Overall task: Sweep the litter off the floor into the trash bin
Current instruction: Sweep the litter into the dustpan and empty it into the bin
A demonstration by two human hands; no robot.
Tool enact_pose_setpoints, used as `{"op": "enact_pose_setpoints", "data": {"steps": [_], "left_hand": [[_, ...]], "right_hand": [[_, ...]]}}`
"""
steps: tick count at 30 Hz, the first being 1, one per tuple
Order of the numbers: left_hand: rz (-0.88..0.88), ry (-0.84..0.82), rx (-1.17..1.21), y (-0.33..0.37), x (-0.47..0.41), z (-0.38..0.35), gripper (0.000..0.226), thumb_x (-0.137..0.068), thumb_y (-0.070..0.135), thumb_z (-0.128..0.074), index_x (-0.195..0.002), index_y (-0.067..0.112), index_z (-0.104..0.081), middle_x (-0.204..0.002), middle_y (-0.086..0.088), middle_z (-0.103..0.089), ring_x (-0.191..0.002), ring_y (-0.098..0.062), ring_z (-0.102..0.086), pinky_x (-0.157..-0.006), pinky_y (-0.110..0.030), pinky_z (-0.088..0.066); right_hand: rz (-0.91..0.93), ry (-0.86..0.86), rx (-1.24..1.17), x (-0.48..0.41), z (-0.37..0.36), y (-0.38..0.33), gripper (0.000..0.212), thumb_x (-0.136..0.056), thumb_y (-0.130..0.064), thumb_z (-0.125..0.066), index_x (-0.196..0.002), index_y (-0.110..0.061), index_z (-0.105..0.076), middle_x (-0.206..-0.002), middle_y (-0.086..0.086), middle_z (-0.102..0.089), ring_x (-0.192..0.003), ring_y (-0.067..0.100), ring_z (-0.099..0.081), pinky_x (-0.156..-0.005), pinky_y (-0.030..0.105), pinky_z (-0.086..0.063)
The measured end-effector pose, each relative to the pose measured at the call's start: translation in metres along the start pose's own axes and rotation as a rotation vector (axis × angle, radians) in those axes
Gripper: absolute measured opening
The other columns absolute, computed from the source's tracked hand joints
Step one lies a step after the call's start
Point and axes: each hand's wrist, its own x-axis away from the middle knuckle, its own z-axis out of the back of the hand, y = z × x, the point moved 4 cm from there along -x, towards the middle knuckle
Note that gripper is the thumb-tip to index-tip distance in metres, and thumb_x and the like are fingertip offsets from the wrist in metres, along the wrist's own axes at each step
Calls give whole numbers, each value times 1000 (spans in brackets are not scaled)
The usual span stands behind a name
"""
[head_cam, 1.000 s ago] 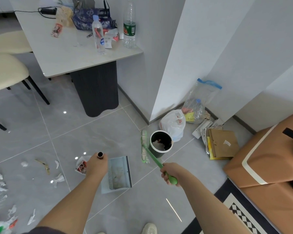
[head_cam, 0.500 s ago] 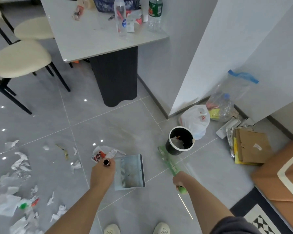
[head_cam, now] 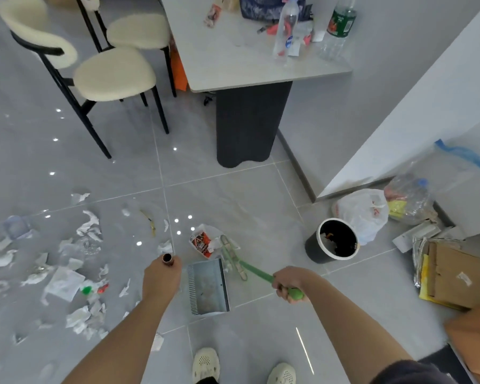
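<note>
My left hand grips the upright handle of a grey-blue dustpan that rests on the floor in front of my feet. My right hand holds the green handle of a broom. The broom head lies just beyond the dustpan, against a red-and-white wrapper. Torn white paper and plastic litter is scattered over the tiles to the left. A black trash bin with a white rim stands to the right, with rubbish inside.
A table on a dark pedestal stands ahead, with bottles on top. Two cream chairs stand at the upper left. Plastic bags, cardboard and packaging lie by the wall at the right.
The broom head has swung left from beside the bin to the wrapper beyond the dustpan. The view has turned left, showing more litter and the chairs.
</note>
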Motion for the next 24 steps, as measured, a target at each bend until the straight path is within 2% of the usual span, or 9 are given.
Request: {"op": "enact_pose_setpoints", "data": {"steps": [3, 5, 7, 10, 15, 19, 22, 24], "left_hand": [[31, 26, 14, -20, -13, 31, 37, -92, 22, -48, -73, -7, -62, -69, -24, -68, -61, -36, -63, -67, -45, -56], [53, 50, 18, -34, -21, 46, 35, -91, 21, -48, -71, -5, -62, -68, -23, -68, -62, -35, -63, -66, -43, -56], [62, 63, 12, -48, -28, 56, 31, -91, 18, -49, -70, -1, -63, -69, -20, -68, -70, -38, -66, -69, -44, -55], [75, 98, 16, -61, -41, 64, 31, -93, 17, -48, -72, -1, -62, -70, -20, -68, -73, -38, -66, -71, -44, -55], [174, 200, 114, -65, -70, 65, 31, -93, 15, -47, -72, -4, -60, -70, -17, -61, -70, -34, -54, -63, -35, -40], [226, 270, 156, -59, -92, 60, 33, -92, 13, -46, -61, 4, -49, -60, -10, -50, -65, -31, -48, -64, -33, -38], [232, 281, 155, -52, -108, 55, 34, -91, 15, -46, -59, 7, -48, -62, -12, -52, -63, -32, -50, -64, -33, -39], [244, 262, 160, -49, -120, 55, 33, -89, 16, -46, -58, 6, -48, -64, -17, -58, -65, -36, -58, -62, -33, -42]], "right_hand": [[55, 110, 118, 5, -21, -37, 17, -92, -1, -44, -79, -11, -46, -53, 5, -45, -35, 12, -44, -35, 17, -37], [167, 217, 325, 2, -35, -61, 15, -87, -3, -47, -76, -12, -49, -63, 5, -52, -52, 16, -53, -49, 21, -43], [198, 278, 467, -2, -44, -78, 11, -86, -5, -42, -88, -6, -53, -65, 7, -55, -55, 19, -55, -53, 25, -43], [235, 328, 622, -11, -50, -104, 13, -90, -8, -39, -94, -4, -50, -63, 5, -54, -50, 14, -52, -44, 22, -40], [189, 365, 624, -38, -44, -132, 10, -94, -4, -39, -98, -2, -47, -71, 8, -47, -49, 15, -46, -27, 10, -27], [209, 369, 742, -66, -38, -146, 31, -94, -7, -38, -123, -2, -49, -75, 7, -51, -54, 15, -51, -38, 20, -39], [255, 350, 861, -79, -41, -155, 45, -93, -8, -36, -137, -8, -42, -78, 4, -51, -57, 14, -53, -44, 21, -43], [285, 316, 940, -83, -45, -157, 49, -93, -8, -35, -142, -14, -38, -79, 2, -48, -57, 12, -52, -46, 21, -43]]}}
